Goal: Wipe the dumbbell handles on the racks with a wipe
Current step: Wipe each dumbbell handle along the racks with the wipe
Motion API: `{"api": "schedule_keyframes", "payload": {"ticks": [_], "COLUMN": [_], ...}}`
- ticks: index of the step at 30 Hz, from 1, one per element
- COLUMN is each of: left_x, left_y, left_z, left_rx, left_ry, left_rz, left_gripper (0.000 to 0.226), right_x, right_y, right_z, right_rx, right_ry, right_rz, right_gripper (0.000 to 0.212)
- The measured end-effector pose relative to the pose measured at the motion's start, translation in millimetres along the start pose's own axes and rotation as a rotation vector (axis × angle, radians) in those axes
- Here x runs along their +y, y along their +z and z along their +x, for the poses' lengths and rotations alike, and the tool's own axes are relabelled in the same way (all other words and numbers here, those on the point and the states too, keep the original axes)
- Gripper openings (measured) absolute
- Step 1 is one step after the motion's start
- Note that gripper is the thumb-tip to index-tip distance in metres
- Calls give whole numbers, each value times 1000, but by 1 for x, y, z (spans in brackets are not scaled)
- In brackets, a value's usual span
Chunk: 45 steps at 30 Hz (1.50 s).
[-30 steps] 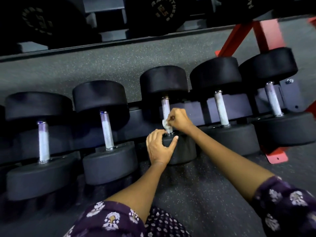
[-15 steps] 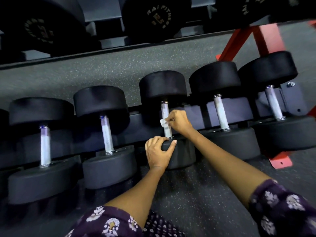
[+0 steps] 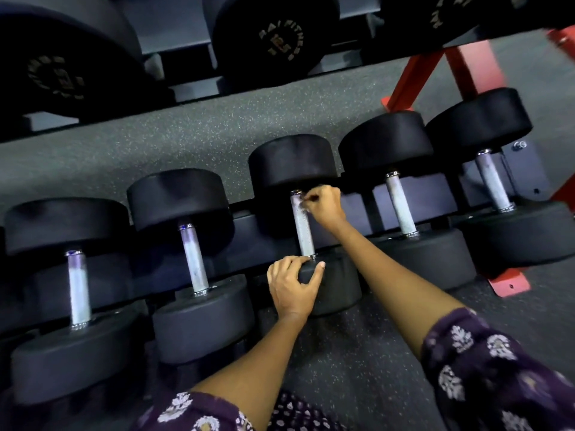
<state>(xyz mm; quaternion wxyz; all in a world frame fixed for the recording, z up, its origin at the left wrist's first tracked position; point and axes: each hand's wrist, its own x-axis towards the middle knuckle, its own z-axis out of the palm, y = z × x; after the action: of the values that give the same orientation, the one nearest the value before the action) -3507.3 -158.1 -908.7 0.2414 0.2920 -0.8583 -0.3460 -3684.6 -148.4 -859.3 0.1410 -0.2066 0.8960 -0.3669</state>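
Several black dumbbells with pale metal handles lie side by side on a low rack. My right hand pinches a small white wipe against the top of the middle dumbbell's handle, just under its far head. My left hand grips the near head of that same dumbbell, thumb and fingers curled over its edge. Most of the wipe is hidden by my fingers.
Neighbouring handles stand left and right of the middle one. An upper shelf holds larger dumbbells. Red rack legs rise at the right, one red foot on the speckled rubber floor.
My right hand has slid the wipe up the handle from near the lower head to the top end. My left hand has stayed on the near head.
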Motion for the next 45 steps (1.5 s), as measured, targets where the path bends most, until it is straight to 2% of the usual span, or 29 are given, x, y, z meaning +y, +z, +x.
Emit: {"api": "schedule_keyframes", "payload": {"ticks": [2, 7, 13, 18, 21, 25, 27, 29, 35, 40, 45], "left_x": [1, -1, 4, 7, -6, -25, -31, -36, -31, -28, -27], "left_y": [0, 1, -1, -6, -11, -21, -21, -21, -21, -23, -24], "left_z": [0, 0, 1, 0, -10, -11, -7, -4, -4, -5, -5], "left_rx": [12, 13, -26, -117, -201, -295, -320, -317, -257, -252, -262], "left_ry": [7, 25, -6, 72, 306, 663, 827, 906, 870, 855, 831], "left_rz": [-6, 16, 23, 57, 123, 172, 191, 173, 166, 149, 148], "left_gripper": [40, 44, 51, 59, 69, 58, 52, 48, 50, 50, 49], "right_x": [0, 12, -7, 4, -2, -5, 4, 9, 2, 12, 1], "right_y": [4, 6, 8, 6, 2, 11, 11, 6, 6, 3, 13], "right_z": [-2, -36, 1, -33, -18, -22, -40, -48, -35, -52, -49], "right_rx": [24, -94, -15, -142, -124, -90, -149, -224, -160, -334, -457], "right_ry": [-5, -58, 2, -58, -36, -75, -99, -108, -82, -48, -113], "right_rz": [-7, -93, -125, -231, -199, -224, -277, -320, -275, -329, -319], "right_gripper": [11, 12, 16, 13, 12, 15, 16, 17, 16, 12, 11]}}
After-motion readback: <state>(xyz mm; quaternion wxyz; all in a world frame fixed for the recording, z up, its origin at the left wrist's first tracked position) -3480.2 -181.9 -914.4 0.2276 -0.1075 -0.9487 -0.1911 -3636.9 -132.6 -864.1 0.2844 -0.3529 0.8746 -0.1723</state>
